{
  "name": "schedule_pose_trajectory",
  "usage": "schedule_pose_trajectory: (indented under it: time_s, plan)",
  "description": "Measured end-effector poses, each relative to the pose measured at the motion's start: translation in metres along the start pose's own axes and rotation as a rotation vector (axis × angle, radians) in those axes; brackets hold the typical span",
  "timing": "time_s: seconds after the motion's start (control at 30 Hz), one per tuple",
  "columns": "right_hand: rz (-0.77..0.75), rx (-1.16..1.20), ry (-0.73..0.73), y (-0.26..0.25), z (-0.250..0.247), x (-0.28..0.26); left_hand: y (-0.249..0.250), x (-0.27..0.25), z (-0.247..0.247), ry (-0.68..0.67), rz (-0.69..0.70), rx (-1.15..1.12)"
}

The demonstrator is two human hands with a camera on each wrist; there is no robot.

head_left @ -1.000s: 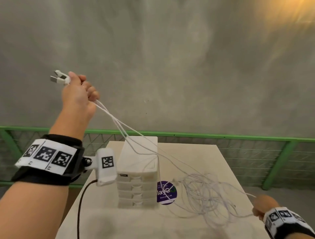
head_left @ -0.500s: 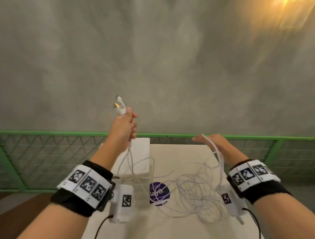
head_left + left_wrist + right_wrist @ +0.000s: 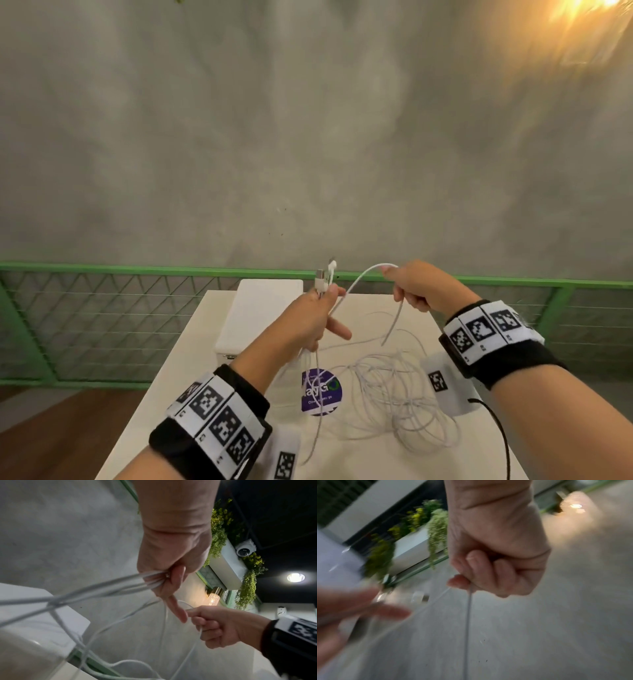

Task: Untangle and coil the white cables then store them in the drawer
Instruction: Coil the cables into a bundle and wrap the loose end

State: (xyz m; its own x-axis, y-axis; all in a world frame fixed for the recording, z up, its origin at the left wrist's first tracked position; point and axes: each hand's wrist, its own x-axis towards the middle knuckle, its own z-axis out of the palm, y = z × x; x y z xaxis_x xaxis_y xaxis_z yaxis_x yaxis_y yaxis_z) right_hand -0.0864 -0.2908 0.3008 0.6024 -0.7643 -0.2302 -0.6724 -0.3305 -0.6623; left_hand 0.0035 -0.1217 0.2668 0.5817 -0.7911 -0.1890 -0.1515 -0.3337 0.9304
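My left hand (image 3: 318,315) is raised above the table and grips a bundle of white cable ends, their plugs (image 3: 323,278) sticking up past the thumb. In the left wrist view the strands (image 3: 106,588) run out of that fist (image 3: 171,566), with one finger pointing down. My right hand (image 3: 416,287) is curled round a single white cable (image 3: 359,275) that arches between the two hands; the right wrist view shows the fist (image 3: 488,573) with the strand (image 3: 469,615) hanging below. A loose tangle of white cables (image 3: 394,404) lies on the table. The white drawer unit (image 3: 260,315) stands at the back left.
A pale table (image 3: 212,404) carries a round purple sticker (image 3: 320,392) beside the tangle. A green mesh railing (image 3: 102,308) runs behind the table against a grey wall. A black wire (image 3: 503,442) trails from my right wrist camera. Brown floor shows at the lower left.
My left hand came down from high on the left to the centre, still gripping the plugs. My right hand rose from the table's right edge and took hold of a single cable beside the left.
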Motion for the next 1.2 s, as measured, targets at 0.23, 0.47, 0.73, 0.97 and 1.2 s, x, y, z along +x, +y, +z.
schedule_pose_trajectory:
  time_s: [0.23,0.47,0.73,0.97,1.2]
  plan:
    - [0.123,0.793,0.103,0.036,-0.027,0.010,-0.029,0.002,-0.025,-0.060,-0.177,0.327]
    - [0.236,1.022,-0.093,0.060,-0.027,0.018,-0.031,0.008,-0.037,0.132,-0.189,0.250]
    - [0.072,0.559,-0.060,0.044,0.003,0.002,-0.023,0.024,-0.010,0.253,-0.016,0.061]
    - [-0.089,-0.260,-0.054,0.023,0.012,-0.025,-0.020,0.048,0.034,0.177,-0.003,0.070]
    - [-0.312,0.195,0.031,0.023,0.015,-0.030,-0.012,0.067,0.058,0.186,0.051,-0.024]
